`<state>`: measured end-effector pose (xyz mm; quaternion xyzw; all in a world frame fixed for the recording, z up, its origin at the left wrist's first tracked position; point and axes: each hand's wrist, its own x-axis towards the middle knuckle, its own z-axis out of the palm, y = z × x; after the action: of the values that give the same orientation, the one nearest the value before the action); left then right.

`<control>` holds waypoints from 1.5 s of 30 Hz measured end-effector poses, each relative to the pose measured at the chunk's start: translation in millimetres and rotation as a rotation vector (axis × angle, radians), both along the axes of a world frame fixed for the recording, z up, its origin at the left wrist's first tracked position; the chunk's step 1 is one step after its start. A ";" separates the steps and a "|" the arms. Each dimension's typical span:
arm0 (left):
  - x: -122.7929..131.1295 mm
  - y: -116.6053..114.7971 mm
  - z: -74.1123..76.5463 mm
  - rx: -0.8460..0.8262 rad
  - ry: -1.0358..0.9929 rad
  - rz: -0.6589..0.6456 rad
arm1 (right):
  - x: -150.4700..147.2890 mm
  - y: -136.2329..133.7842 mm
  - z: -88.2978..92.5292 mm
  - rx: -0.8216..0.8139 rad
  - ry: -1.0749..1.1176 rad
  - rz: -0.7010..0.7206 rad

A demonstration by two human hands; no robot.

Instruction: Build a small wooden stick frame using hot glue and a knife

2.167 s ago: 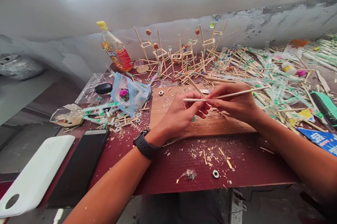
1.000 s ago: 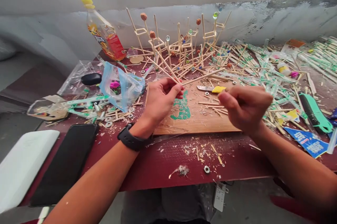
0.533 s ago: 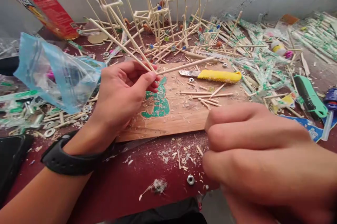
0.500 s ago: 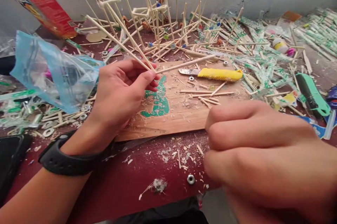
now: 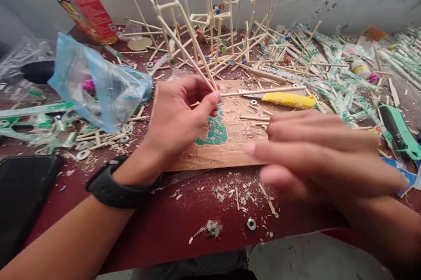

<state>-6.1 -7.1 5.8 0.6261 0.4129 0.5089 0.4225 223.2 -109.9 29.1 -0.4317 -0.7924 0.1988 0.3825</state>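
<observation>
My left hand [image 5: 179, 117], a black watch on its wrist, pinches a bundle of thin wooden sticks [image 5: 194, 62] that fan up to the left and out to the right over a wooden board [image 5: 230, 148]. My right hand [image 5: 322, 157] hovers close to the camera above the board's right side; it is blurred, its fingers stretched out toward the left with nothing visible in them. A yellow-handled knife [image 5: 289, 100] lies on the board beyond it.
Stick frames topped with beads [image 5: 213, 21] stand at the back. A blue plastic bag [image 5: 98, 87], washers [image 5: 82, 153], a bottle [image 5: 85, 3] and a black phone [image 5: 23, 196] lie left. Green-printed wrappers [image 5: 338, 82] and a green tool [image 5: 399, 131] cover the right. A nut [image 5: 251, 224] sits near the edge.
My right hand has gone from a closed fist near the camera to stretched fingers, moving up and left. The view shifted slightly right; my left hand keeps its hold on the sticks.
</observation>
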 end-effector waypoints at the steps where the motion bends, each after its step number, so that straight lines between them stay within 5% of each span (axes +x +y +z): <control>1: -1.0 -0.1 -0.6 0.009 0.012 -0.018 | -10.6 23.9 1.1 0.113 0.022 0.027; 3: -1.9 -0.7 -1.4 0.030 0.020 -0.050 | -21.6 57.9 -1.7 0.178 0.036 -0.007; 6: -1.0 -3.2 -0.9 0.068 0.016 -0.110 | -18.4 74.7 -11.7 0.100 0.063 -0.039; 18: 1.0 -1.8 -10.8 0.376 0.065 -0.196 | -16.6 80.6 -23.6 -0.270 0.456 0.024; 36: -0.5 -3.3 -12.2 0.478 0.113 -0.217 | -10.1 86.0 -29.4 -0.160 0.406 0.139; 45: -1.3 -3.0 -14.8 0.801 0.404 -0.166 | -7.7 90.4 -24.7 -0.259 0.496 0.113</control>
<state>-7.3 -10.1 -9.0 0.8580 0.2060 0.4603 0.0973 215.6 -19.5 4.4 -0.3702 -0.6653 0.4190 0.4948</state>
